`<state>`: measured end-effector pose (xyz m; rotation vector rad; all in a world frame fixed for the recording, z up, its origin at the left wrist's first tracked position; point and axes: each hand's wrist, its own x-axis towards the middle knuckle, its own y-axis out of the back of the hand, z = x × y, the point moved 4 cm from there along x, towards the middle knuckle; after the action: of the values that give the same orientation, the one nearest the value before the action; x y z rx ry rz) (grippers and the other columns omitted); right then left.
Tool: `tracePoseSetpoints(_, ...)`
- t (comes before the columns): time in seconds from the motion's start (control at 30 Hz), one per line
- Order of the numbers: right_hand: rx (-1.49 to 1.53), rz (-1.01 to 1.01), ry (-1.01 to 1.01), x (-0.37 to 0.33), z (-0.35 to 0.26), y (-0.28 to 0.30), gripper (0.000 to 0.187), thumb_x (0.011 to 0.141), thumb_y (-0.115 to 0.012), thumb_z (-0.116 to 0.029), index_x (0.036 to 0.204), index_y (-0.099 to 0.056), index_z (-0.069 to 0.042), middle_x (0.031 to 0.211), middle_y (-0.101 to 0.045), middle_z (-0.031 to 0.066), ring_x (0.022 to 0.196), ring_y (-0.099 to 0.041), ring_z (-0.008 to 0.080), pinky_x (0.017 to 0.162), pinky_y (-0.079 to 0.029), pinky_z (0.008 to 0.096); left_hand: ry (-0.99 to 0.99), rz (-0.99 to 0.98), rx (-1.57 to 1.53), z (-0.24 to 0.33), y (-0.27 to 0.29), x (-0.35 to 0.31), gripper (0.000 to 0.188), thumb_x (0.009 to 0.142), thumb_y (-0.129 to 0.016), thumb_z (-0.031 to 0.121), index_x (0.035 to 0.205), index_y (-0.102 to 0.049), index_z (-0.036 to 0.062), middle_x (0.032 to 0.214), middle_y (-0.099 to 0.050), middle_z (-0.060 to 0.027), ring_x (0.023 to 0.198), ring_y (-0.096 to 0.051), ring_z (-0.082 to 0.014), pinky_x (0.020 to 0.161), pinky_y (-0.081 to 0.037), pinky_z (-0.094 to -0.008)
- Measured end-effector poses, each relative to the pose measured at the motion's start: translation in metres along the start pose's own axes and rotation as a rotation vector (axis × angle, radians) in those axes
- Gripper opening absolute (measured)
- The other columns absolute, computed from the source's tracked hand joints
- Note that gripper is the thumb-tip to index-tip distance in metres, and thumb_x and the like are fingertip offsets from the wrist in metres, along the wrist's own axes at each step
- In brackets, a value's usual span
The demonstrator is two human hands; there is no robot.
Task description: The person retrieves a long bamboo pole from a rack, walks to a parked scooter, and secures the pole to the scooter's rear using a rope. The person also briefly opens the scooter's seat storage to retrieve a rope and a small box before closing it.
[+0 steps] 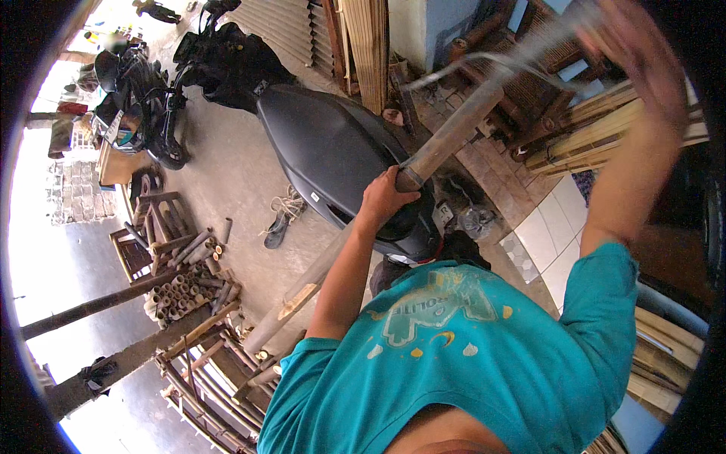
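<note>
A long bamboo pole (461, 125) runs slantwise from the lower left to the upper right, across the rear of a dark motor scooter (325, 144). My left hand (386, 198) is wrapped round the pole near the scooter's tail. At the pole's far upper end is my right hand (639, 64), raised and smeared by motion. I cannot tell whether its fingers grip the pole or only touch it. A thin, curved, pale thing (484, 58) crosses the pole in front of the right hand; it is too blurred to name.
Cut bamboo pieces (178, 299) are stacked at the left, near a bamboo frame (212, 378). A sandal (277, 229) and rope (289, 204) lie on the concrete floor. Another motorcycle (140, 106) stands at the far left. Bundled bamboo strips (575, 140) and a chair (522, 91) are at the right.
</note>
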<state>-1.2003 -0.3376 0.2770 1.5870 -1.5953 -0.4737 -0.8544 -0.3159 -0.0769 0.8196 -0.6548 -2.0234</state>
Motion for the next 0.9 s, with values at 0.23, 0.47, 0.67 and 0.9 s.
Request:
tracePoseSetpoints(0.23,-0.534,-0.186,-0.724,-0.192,0.203,0.014,0.046,0.086,-0.066,-0.012,0.128,-0.048,-0.007,0.124,-0.053,0.015,0.119,-0.049,0.0296,0.102,-0.04,0.0378,0.006,-0.022,-0.02,0.007,0.002,0.0,0.083,0.072,-0.082,0.04,0.135,-0.048,-0.0014,0.121,-0.063,-0.0267,0.115,-0.061,-0.0386,0.096,-0.048,-0.0444)
tracePoseSetpoints(0.47,0.168,0.058,-0.286,-0.146,0.072,-0.321,0.053,0.084,-0.073,-0.022,0.128,-0.05,-0.003,0.121,-0.057,0.026,0.113,-0.057,0.0423,0.096,-0.047,0.0457,0.044,-0.086,0.025,-0.008,-0.006,0.012,0.087,0.07,-0.084,0.043,0.135,-0.047,-0.0016,0.118,-0.065,-0.0276,0.113,-0.062,-0.041,0.094,-0.049,-0.0451)
tracePoseSetpoints(0.67,0.484,-0.192,-0.591,-0.168,0.067,-0.355,0.031,0.09,-0.068,-0.028,0.104,-0.06,-0.001,0.106,-0.065,0.0231,0.105,-0.063,0.038,0.088,-0.049,0.0441,0.032,-0.053,0.12,-0.011,-0.012,0.012,0.08,0.069,-0.084,0.042,0.128,-0.049,-0.0005,0.114,-0.065,-0.026,0.108,-0.063,-0.0423,0.09,-0.05,-0.0476)
tracePoseSetpoints(0.9,1.41,0.143,-0.48,-0.101,0.051,-0.349,0.04,0.103,-0.05,-0.035,0.073,-0.056,-0.009,0.06,-0.049,-0.0037,0.056,-0.046,0.0118,0.072,-0.043,0.0339,-0.006,0.009,0.195,0.012,-0.021,0.022,0.08,0.065,-0.084,0.044,0.123,-0.048,0.0022,0.111,-0.066,-0.0233,0.104,-0.064,-0.0418,0.087,-0.052,-0.0482)
